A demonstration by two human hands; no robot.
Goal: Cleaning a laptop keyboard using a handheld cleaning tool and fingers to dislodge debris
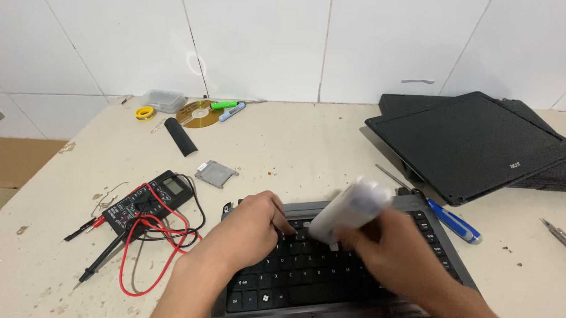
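Left hand (251,226) resting open, fingertips on laptop keyboard (299,274) at the table's (307,145) near edge, right hand (393,252) clamped on blurred white object (350,208) above the keys.

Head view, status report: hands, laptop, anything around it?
Left hand pressing on laptop keyboard. Right hand gripping blurred white tool. Blue screwdriver alongside the laptop.
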